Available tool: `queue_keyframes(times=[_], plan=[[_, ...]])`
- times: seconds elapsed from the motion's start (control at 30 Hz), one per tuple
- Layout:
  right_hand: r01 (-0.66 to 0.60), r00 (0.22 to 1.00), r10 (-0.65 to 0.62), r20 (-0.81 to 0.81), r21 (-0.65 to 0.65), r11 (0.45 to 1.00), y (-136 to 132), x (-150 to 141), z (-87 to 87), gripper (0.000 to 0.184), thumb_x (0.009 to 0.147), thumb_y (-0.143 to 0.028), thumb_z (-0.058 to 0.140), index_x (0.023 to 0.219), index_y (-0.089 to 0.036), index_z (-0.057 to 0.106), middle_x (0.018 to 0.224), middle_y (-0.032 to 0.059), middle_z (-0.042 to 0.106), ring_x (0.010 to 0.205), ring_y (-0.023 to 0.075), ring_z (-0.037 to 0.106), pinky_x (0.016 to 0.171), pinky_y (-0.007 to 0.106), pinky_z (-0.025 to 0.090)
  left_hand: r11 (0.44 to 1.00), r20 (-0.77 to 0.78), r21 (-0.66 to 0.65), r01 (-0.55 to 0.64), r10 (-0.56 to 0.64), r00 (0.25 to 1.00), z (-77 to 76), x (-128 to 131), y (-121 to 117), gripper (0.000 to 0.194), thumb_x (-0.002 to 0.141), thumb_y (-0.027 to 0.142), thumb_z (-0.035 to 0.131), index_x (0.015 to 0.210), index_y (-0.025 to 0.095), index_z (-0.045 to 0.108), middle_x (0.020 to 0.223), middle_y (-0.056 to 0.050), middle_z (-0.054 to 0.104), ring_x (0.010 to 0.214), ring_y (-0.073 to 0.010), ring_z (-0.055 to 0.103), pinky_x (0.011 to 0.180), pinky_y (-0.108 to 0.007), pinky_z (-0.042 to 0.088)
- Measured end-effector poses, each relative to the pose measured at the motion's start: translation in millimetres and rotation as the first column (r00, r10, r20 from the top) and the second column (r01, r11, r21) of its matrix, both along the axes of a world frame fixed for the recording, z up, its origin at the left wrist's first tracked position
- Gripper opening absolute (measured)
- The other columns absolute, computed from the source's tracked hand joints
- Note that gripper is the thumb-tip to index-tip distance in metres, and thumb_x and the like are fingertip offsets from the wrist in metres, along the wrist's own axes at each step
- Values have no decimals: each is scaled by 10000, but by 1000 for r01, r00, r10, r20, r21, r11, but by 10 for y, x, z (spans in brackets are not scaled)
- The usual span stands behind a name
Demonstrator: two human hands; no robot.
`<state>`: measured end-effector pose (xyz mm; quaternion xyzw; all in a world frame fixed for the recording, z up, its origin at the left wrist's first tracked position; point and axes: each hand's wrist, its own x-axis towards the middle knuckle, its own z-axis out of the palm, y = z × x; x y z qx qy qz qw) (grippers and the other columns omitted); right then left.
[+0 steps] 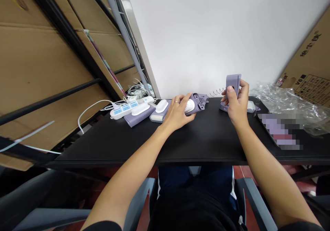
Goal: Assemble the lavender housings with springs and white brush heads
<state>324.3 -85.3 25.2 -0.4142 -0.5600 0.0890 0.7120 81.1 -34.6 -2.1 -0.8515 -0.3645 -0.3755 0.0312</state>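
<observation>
My left hand [177, 112] lies curled over a purple and white device [196, 103] that rests on the black table [201, 138] near the far edge. A ring sits on one finger. My right hand [237, 102] grips an upright purple stand [233, 85], thumb on its front face, fingers round its back. A thin coiled wire [216, 92] runs between the device and the stand. A small white part [251, 106] lies just right of my right hand.
Two more purple and white devices [140, 114] [161, 109] and a white power strip [129, 108] with cables lie at the far left. Crumpled clear plastic [288, 102] and a cardboard box [311, 66] sit at the right. Cardboard on black shelving [51, 69] stands left.
</observation>
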Motion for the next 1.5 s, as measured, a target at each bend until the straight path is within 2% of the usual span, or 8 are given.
queue_keyframes(times=[0.2,0.37,0.67,1.03,1.27,1.5], plan=[[37,999,-37,8,27,999,-38,-60,-14,534,948,-659,588,1345,-330,449,959,40,621,759,214,671,656,383,578,999,2,-33,-20,20,1000,22,5,-28,873,803,342,793,1574,258,394,1375,-141,501,1295,-335,498,1109,-502,448],[-8,1000,7,-30,-47,999,-125,-118,35,541,918,-671,625,1324,-341,486,950,42,624,765,219,659,659,381,580,999,14,-36,-4,5,1000,27,12,-34,894,801,359,805,1584,301,377,1348,-117,520,1277,-323,515,1101,-497,450],[-24,998,22,-50,-40,999,-159,-79,105,416,922,-612,636,1220,-329,569,871,21,627,709,205,614,636,362,532,994,23,-90,-60,63,998,58,4,-32,880,807,363,800,1580,272,388,1382,-135,506,1311,-340,498,1083,-489,470],[-52,998,49,-28,-102,993,-133,-94,73,431,905,-608,673,1202,-314,567,848,-6,632,656,177,597,621,324,521,999,-32,2,-40,40,999,47,-12,-35,849,842,344,773,1588,245,381,1485,-145,525,1326,-348,492,1127,-505,439],[-113,993,118,22,-178,977,-70,-78,29,507,900,-631,683,1267,-295,585,908,6,706,723,190,661,662,325,546,998,-60,40,-40,42,997,28,16,-51,843,844,370,795,1585,284,402,1436,-134,558,1285,-339,524,1097,-501,456],[-145,985,164,48,-266,953,-26,-103,-41,578,919,-691,623,1333,-289,590,888,-4,735,680,174,675,666,314,551,999,-13,46,-6,7,1000,-7,22,-26,864,844,356,793,1592,255,372,1363,-138,550,1251,-315,575,1065,-471,499]])
